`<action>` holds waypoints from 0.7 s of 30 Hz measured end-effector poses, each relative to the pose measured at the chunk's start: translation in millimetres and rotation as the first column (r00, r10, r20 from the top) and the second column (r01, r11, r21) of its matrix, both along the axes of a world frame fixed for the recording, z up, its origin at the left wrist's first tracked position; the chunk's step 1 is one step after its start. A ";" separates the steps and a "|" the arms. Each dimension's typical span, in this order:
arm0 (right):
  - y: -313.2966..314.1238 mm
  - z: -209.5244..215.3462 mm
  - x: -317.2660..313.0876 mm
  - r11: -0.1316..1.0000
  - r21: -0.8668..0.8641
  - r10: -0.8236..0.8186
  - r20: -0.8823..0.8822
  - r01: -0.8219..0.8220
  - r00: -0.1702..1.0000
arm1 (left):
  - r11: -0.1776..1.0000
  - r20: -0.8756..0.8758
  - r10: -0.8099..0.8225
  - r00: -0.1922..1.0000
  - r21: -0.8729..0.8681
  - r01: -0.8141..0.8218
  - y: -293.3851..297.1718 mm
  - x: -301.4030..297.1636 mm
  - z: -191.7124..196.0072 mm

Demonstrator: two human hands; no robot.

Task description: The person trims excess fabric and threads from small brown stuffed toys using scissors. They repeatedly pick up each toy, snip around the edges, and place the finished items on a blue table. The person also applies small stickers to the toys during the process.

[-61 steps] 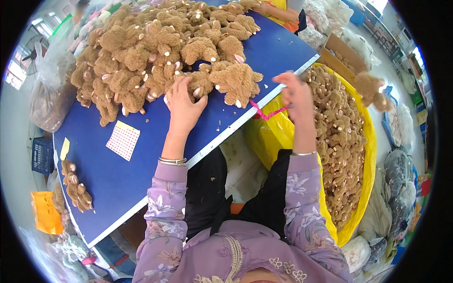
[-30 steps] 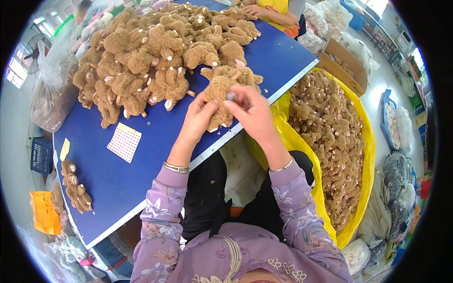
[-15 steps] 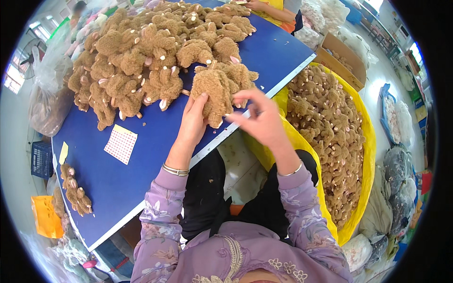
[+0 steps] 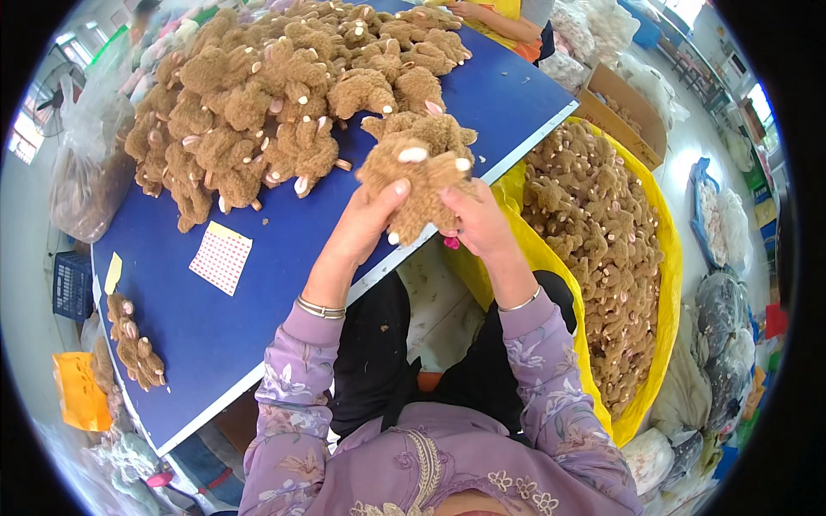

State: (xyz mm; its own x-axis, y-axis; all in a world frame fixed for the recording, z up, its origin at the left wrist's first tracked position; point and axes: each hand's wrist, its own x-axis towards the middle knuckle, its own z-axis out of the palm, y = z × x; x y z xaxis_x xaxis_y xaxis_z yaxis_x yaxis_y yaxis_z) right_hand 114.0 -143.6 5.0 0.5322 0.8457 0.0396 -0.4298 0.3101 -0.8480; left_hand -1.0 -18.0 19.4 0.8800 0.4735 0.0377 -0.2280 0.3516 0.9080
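A curly brown plush toy (image 4: 411,185) with white tips is held up between my two hands above the table's front edge. My left hand (image 4: 368,222) pinches its left side, thumb on top. On its right side, my right hand (image 4: 482,222) grips the fabric with thumb and fingers closed. A small magenta bit (image 4: 452,243) shows just under the right fingers; its kind I cannot make out. Just behind the held toy lies another brown plush toy (image 4: 430,127), partly covered by it. A large heap of similar plush toys (image 4: 249,103) covers the far part of the blue table (image 4: 284,249).
A yellow sack (image 4: 674,284) full of brown plush toys stands at my right. On the table lie a sheet of red-marked stickers (image 4: 221,258) and two small plush toys (image 4: 135,344). A cardboard box (image 4: 632,112) is behind the sack. Another person's arm (image 4: 503,24) shows at the far side.
My right hand has come in from the right and closed on the plush toy. The toy has been turned, so its white tips now face up.
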 end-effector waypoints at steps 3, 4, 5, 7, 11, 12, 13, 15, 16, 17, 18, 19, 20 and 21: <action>1.4 -0.7 1.4 0.983 -0.181 0.032 0.113 -0.010 0.993 | 0.999 -0.002 0.024 1.000 -0.039 -0.024 8.3 -1.0 -7.2; 2.9 -0.9 2.0 0.983 -0.184 0.009 0.187 0.026 0.982 | 0.998 -0.006 0.049 0.999 -0.027 -0.049 9.6 0.2 -7.3; 4.7 -1.0 1.9 0.981 -0.184 -0.014 0.260 0.064 0.966 | 0.993 -0.018 0.075 0.997 -0.091 -0.076 9.3 -0.2 -5.7; 5.2 -0.3 1.9 0.975 -0.200 -0.014 0.381 0.097 0.924 | 0.987 0.009 0.105 0.994 -0.125 -0.103 7.4 -1.1 -3.7; 2.6 8.6 -0.3 0.963 -0.264 0.059 0.421 0.060 0.905 | 0.974 0.106 0.106 0.989 -0.211 -0.082 8.6 -3.8 1.5; 2.3 8.9 -0.6 0.961 -0.272 0.066 0.405 0.051 0.912 | 0.971 0.127 0.117 0.985 -0.222 -0.086 7.8 -3.2 1.4; 2.3 9.4 -0.8 0.960 -0.277 0.074 0.389 0.040 0.918 | 0.968 0.150 0.128 0.980 -0.232 -0.091 7.0 -2.8 1.7; 2.7 8.8 0.8 0.960 -0.277 0.071 0.391 0.043 0.918 | 0.962 0.171 0.156 0.973 -0.251 -0.111 6.2 -2.0 0.6; 2.9 8.7 1.7 0.959 -0.278 0.068 0.395 0.049 0.916 | 0.961 0.175 0.161 0.971 -0.254 -0.113 6.7 -1.6 -0.2; 2.8 9.2 3.4 0.958 -0.279 0.058 0.407 0.063 0.911 | 0.960 0.178 0.165 0.970 -0.257 -0.116 7.8 -1.1 -0.6; 2.0 9.1 4.2 0.955 -0.288 0.062 0.426 0.070 0.902 | 0.959 0.182 0.169 0.969 -0.260 -0.118 8.8 -0.8 -0.5; 1.1 8.8 5.3 0.952 -0.297 0.066 0.445 0.077 0.893 | 0.953 0.120 0.179 0.976 -0.267 -0.142 9.6 -0.5 -0.2; 0.0 7.6 5.7 0.947 -0.313 0.083 0.469 0.077 0.879 | 0.947 0.057 0.189 0.980 -0.273 -0.167 10.5 -0.3 0.3; -0.7 6.9 5.6 0.941 -0.329 0.101 0.492 0.077 0.865 | 0.941 -0.006 0.198 0.980 -0.277 -0.192 11.2 0.2 0.8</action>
State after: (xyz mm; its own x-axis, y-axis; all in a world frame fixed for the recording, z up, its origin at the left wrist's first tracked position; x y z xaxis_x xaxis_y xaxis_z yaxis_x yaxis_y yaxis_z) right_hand 119.7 -144.4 11.9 0.5058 0.8625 0.0159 0.0735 -0.0247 -0.9970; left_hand -0.8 -6.8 20.2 0.7696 0.6306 -0.1002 -0.3361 0.5335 0.7761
